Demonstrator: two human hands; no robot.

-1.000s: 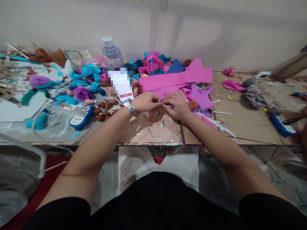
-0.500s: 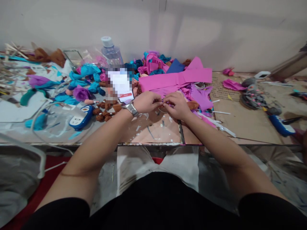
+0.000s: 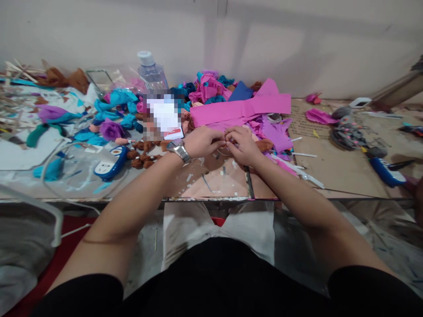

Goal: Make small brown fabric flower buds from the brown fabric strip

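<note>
My left hand (image 3: 201, 141), with a metal watch (image 3: 179, 151) on the wrist, and my right hand (image 3: 243, 144) meet fingertip to fingertip above the worktable (image 3: 211, 180). Both pinch a small purple piece (image 3: 225, 141) between them; most of it is hidden by the fingers. A long pink paper strip (image 3: 241, 109) lies just behind the hands. Purple paper scraps (image 3: 277, 134) sit to the right of my right hand. A phone (image 3: 165, 118) with a blurred screen stands to the left of my left hand.
Blue and purple paper flowers (image 3: 112, 128) and brown buds (image 3: 140, 158) crowd the left. A water bottle (image 3: 151, 72) stands at the back. A blue power strip (image 3: 107, 164) lies under clear plastic. A blue glue gun (image 3: 386, 171) lies at the right, thin white sticks (image 3: 300, 172) nearby.
The hands have stayed together at the same spot, with only small finger shifts around the purple piece. The view has drifted slightly.
</note>
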